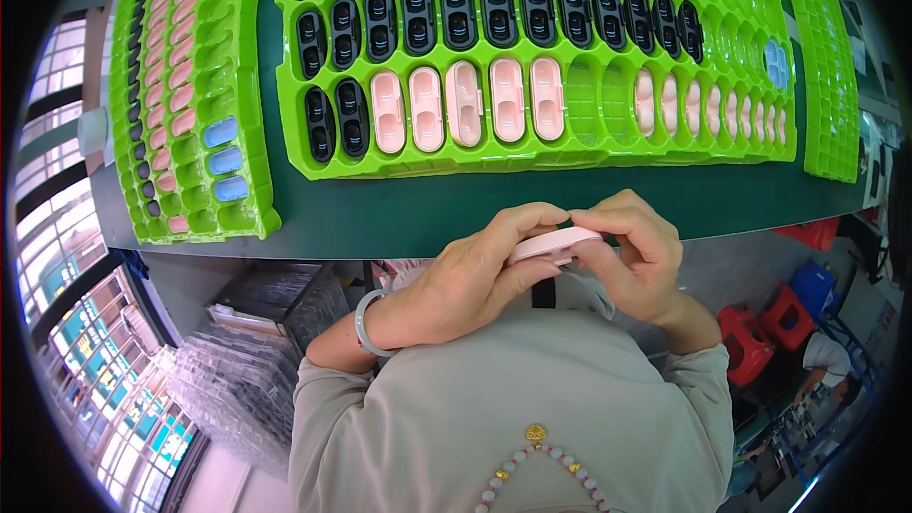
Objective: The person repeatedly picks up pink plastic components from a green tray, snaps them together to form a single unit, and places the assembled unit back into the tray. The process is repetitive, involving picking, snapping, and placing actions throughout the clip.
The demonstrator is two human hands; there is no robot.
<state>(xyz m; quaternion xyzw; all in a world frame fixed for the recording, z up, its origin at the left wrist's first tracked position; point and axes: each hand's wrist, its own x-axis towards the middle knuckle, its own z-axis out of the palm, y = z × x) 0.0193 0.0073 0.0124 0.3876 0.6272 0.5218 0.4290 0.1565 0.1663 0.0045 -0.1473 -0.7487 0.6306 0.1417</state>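
Note:
Between my two hands, just off the near edge of the table, is a small pink oval plastic case (555, 244). My left hand (475, 271) pinches its left end with thumb and fingers. At its other end the thumb and fingers of my right hand (638, 252) grip it. The case lies nearly edge-on, so its inside is hidden. Beyond my hands a large green tray (532, 163) holds rows of black oval cases (459, 12) and pink cases (507, 100). Several pink pieces at the right of its front row stand on edge, and light blue pieces (776, 64) sit at the far right.
A second green tray (256, 214) with pink, black and blue pieces stands at the left, another green tray (828, 66) at the right. The dark green table (399, 214) ends before my body. Stacked clear plastic trays (233, 385), red stools (746, 342) and a person (825, 361) are behind.

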